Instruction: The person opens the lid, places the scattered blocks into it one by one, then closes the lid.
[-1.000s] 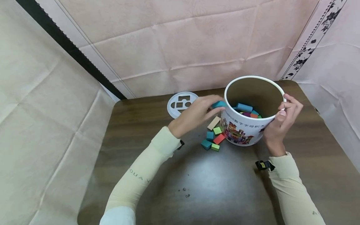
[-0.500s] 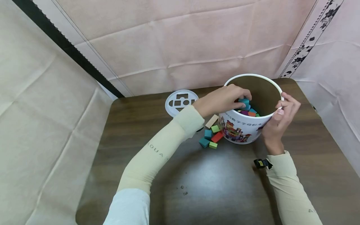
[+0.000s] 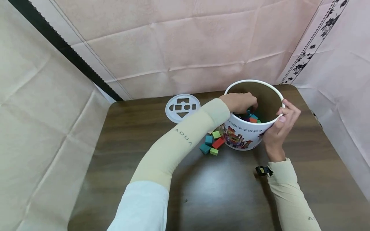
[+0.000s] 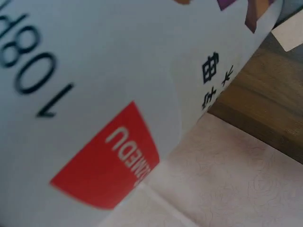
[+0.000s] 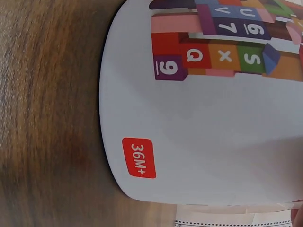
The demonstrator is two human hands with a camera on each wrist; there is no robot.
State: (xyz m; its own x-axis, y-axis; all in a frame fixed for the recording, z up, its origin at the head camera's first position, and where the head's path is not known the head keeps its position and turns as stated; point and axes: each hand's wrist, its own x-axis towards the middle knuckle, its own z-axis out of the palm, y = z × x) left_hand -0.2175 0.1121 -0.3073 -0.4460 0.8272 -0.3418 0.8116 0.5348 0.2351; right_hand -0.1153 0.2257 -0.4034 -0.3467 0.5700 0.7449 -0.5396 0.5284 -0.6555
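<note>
Deeper now, the left hand [image 3: 239, 102] has gone from just outside the rim, where it pinched a teal block 1 second ago, to inside the white bucket [image 3: 245, 131]. Its fingers are hidden among the contents, so I cannot tell whether they hold anything. The right hand [image 3: 278, 130] grips the bucket's rim at the right side, thumb on the outer wall.

From my remote seat, I see the bucket upright near the far edge of the brown wooden table [image 3: 138, 141], towards its far right corner. Beside its foot lie a red block [image 3: 218, 143], 2 teal blocks [image 3: 209, 140] [image 3: 205, 148] and 2 green blocks [image 3: 216, 134] [image 3: 214, 151]; an orange block [image 3: 253, 120] shows inside. Further left, by the far edge, lies a white disc [image 3: 171, 115] with shaped cut-outs.

I judge the blocks light, stiff and hard to damage, though smooth faces may slip; I'd pinch them across 2 opposite flat sides. The bucket's thin wall might flex, so I'd hold it by the thicker rim.
</note>
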